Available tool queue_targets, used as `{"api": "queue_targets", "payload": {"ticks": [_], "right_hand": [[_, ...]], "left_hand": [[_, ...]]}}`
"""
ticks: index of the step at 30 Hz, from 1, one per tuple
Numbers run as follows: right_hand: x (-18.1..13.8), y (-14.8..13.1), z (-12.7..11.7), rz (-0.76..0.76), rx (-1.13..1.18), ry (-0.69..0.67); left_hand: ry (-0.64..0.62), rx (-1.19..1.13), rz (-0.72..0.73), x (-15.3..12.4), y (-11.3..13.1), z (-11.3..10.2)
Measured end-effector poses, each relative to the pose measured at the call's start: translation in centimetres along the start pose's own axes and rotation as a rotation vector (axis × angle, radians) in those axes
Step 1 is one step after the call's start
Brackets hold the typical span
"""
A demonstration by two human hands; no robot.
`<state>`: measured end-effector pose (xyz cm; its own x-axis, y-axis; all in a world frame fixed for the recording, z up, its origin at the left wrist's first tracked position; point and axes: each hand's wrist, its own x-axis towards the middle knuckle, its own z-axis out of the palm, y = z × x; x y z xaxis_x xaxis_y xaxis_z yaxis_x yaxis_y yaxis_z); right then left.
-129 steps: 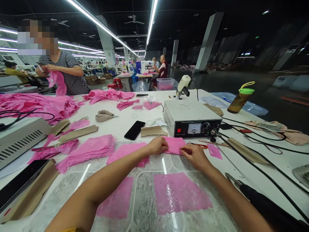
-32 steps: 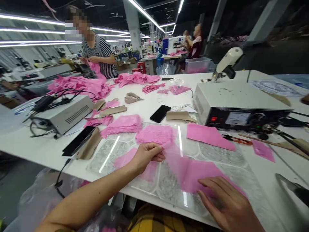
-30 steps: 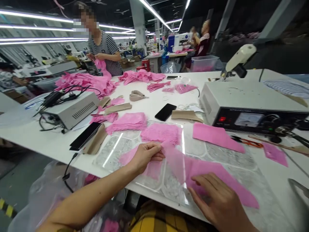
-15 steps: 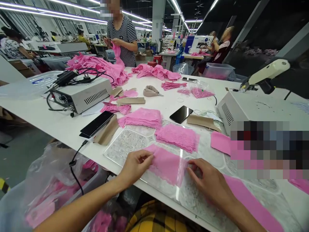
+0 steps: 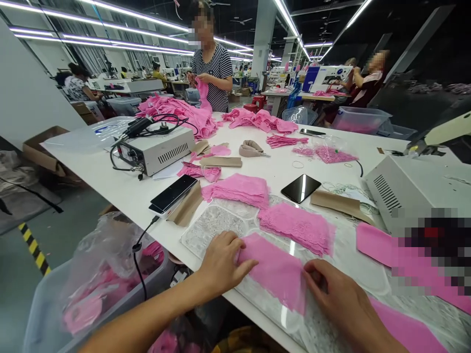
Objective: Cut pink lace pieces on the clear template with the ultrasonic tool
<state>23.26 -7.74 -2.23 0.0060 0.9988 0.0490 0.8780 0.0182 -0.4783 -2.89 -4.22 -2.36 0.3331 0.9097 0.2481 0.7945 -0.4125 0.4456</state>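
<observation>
A thin pink fabric piece [image 5: 274, 269] with a wavy lower edge lies on the glossy grey marble-patterned board [image 5: 211, 223] before me. My left hand [image 5: 226, 260] rests at its left edge, thumb stretched out over the cloth and apart from the fingers. At the right edge, my right hand [image 5: 336, 294] has thumb and forefinger closed on the fabric's corner. Just behind the piece sits a stack of pink lace pieces [image 5: 296, 228]. Farther back is a second pink stack [image 5: 239, 190]. Another pink strip [image 5: 405, 326] lies partly under my right forearm.
Phones [image 5: 300, 188] and brown card strips [image 5: 340, 203] surround the board. Grey metal boxes [image 5: 167, 149] stand left and right. Scissors [image 5: 253, 148] lie mid-table. Across it, a person in a striped shirt [image 5: 217, 73] handles pink cloth. A plastic bin [image 5: 47, 299] stands below left.
My left hand has gone from a pinch at the fabric's left edge to spread fingers with the thumb over it. My right fingers have closed on the right edge. The view has shifted left.
</observation>
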Motion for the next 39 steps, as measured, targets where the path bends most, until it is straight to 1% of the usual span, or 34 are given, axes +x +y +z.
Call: {"api": "queue_targets", "payload": {"ticks": [2, 6, 12, 17, 22, 25, 28, 31, 34, 37, 39], "right_hand": [[0.1, 0.0, 0.0, -0.003, -0.007, -0.022], [0.6, 0.2, -0.5, -0.065, -0.01, -0.065], [1.5, -0.7, -0.8, -0.16, -0.005, -0.032], [2.0, -0.9, -0.5, -0.149, -0.004, 0.007], [2.1, -0.5, -0.3, -0.143, -0.014, -0.023], [1.6, -0.8, -0.5, -0.152, 0.011, 0.02], [0.7, -1.3, -0.7, -0.236, 0.07, 0.05], [-0.6, -1.7, -0.7, -0.383, 0.117, 0.035], [-1.7, -1.8, -0.3, -0.504, 0.112, 0.031], [-2.5, -1.8, 0.2, -0.571, 0.074, 0.041], [-2.8, -1.7, 0.2, -0.579, 0.07, 0.066]], "left_hand": [[-0.037, 0.055, -0.014, 0.7, -0.1, 0.3], [-0.061, 0.048, 0.007, 1.3, -0.6, 0.4], [-0.07, 0.005, 0.028, 1.2, -1.5, -0.4], [-0.079, -0.012, 0.047, 1.1, -1.6, -0.4], [-0.081, -0.043, 0.066, 1.2, -1.9, -0.5], [-0.078, -0.06, 0.066, 1.2, -2.5, -0.9], [-0.085, -0.071, 0.073, 1.3, -3.1, -1.3], [-0.092, -0.072, 0.083, 1.4, -3.4, -1.4], [-0.079, -0.067, 0.09, 1.4, -3.4, -1.4], [-0.055, -0.06, 0.109, 1.4, -3.5, -1.4], [-0.038, -0.059, 0.128, 1.3, -3.7, -1.5]]}}
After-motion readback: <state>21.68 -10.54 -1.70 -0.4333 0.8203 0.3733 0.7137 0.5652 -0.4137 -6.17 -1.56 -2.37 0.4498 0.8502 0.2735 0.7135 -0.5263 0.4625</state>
